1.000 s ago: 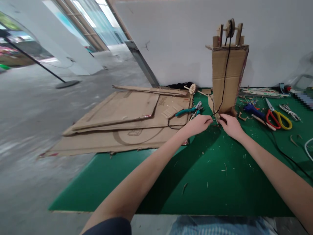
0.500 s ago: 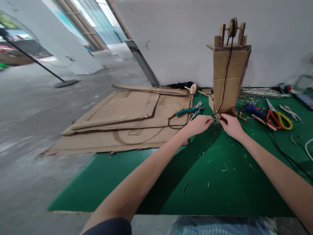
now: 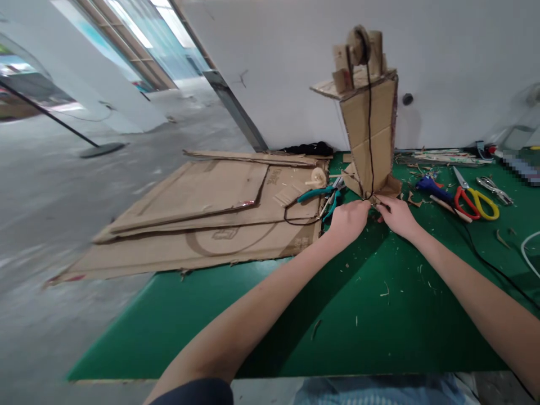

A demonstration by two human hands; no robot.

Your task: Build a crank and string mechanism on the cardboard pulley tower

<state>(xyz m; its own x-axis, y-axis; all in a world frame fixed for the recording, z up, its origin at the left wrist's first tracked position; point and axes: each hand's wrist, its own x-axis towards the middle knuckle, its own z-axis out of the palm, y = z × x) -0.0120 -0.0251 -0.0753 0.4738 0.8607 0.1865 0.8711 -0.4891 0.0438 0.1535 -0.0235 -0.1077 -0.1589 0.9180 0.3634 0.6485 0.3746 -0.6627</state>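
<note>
A tall cardboard tower [image 3: 382, 129] stands at the back right of the green table, leaning and turned to one side. On its top sits a cardboard pulley wheel [image 3: 359, 45]. Over the wheel runs a black cord [image 3: 370, 121], which hangs down the front to the tower's foot. There, my left hand [image 3: 349, 220] is closed, pinching the cord's lower end. My right hand [image 3: 395, 216] is closed beside it, fingertips on the low front corner of the tower. The fingers partly hide the small parts between them.
Teal-handled pliers [image 3: 314, 194] lie left of my hands, near large flat cardboard sheets [image 3: 202, 185]. To the right are a blue tool [image 3: 428, 184], scissors with red and yellow handles [image 3: 485, 203] and metal pliers [image 3: 494, 189]. Scraps dot the green table [image 3: 320, 349].
The tower has turned and its top has shifted left. My left hand has rolled so that its back shows more. Both hands stay at the tower's foot. The view has shifted slightly.
</note>
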